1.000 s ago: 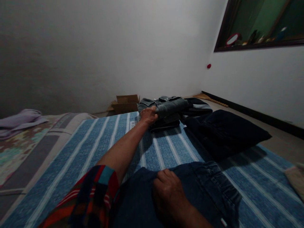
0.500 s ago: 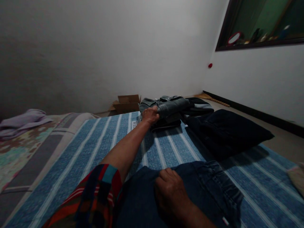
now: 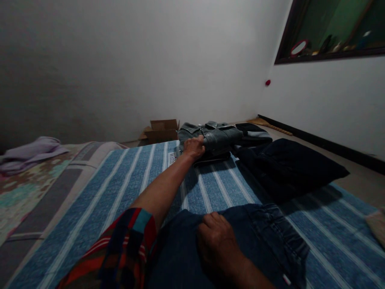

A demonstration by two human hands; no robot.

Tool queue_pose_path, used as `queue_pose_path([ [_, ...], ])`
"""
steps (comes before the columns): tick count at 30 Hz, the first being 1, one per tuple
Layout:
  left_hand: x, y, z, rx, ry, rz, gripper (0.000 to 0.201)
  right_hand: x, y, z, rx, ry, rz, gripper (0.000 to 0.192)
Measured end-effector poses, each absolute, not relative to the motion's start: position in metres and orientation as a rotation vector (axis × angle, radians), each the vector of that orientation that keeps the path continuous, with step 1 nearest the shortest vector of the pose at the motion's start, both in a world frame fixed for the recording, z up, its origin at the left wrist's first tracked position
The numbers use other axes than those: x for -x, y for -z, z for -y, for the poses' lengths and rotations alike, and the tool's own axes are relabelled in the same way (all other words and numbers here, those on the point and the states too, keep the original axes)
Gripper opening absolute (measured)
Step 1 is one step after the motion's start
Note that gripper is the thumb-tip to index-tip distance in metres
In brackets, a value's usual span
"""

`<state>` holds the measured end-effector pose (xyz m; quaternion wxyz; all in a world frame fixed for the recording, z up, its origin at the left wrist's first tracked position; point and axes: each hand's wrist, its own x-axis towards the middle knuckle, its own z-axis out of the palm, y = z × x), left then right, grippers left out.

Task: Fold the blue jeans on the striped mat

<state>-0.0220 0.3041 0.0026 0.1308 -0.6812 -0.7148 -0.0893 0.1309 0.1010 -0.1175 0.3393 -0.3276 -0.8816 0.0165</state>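
Observation:
My left hand (image 3: 195,147) is stretched far forward, its fingers curled on the near left edge of a folded grey denim jacket (image 3: 221,135). The jacket lies on top of a dark folded garment (image 3: 215,159). Close to me, my right hand (image 3: 217,237) is closed over a pair of dark blue jeans (image 3: 255,230) with a gathered waistband and a small white tag at the side. Its fingertips are hidden beneath the knuckles. To the right of the jacket rests a folded navy garment (image 3: 296,166).
A blue striped bedspread (image 3: 132,172) lies under the clothes. A lilac cloth (image 3: 33,152) is on the flowered bedding at left. Behind the bed stands an open cardboard box (image 3: 164,130). A black and grey garment (image 3: 255,135) sits beyond the navy one.
My left hand has shifted very slightly to the right along the jacket's edge. My right hand and the jeans stay as they were.

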Motion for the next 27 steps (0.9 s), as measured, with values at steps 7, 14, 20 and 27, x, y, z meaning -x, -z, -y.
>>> queue_pose_path([
  [7, 0.013, 0.000, -0.295, 2.041, 0.216, 2.030, 0.032, -0.131, 0.117, -0.101, 0.847, -0.045, 2.280, 0.016],
  [14, 0.009, 0.002, -0.286, 2.125, 0.161, 1.978, 0.032, -0.131, 0.118, -0.102, 0.843, -0.054, 2.302, 0.016],
  [20, 0.004, -0.002, -0.263, 2.182, 0.163, 1.922, 0.038, -0.132, 0.120, -0.103, 0.858, -0.056, 2.326, 0.016],
  [27, -0.026, -0.008, -0.171, 2.531, 0.049, 1.789, 0.025, -0.137, 0.128, -0.104, 0.856, -0.147, 2.357, 0.015],
])
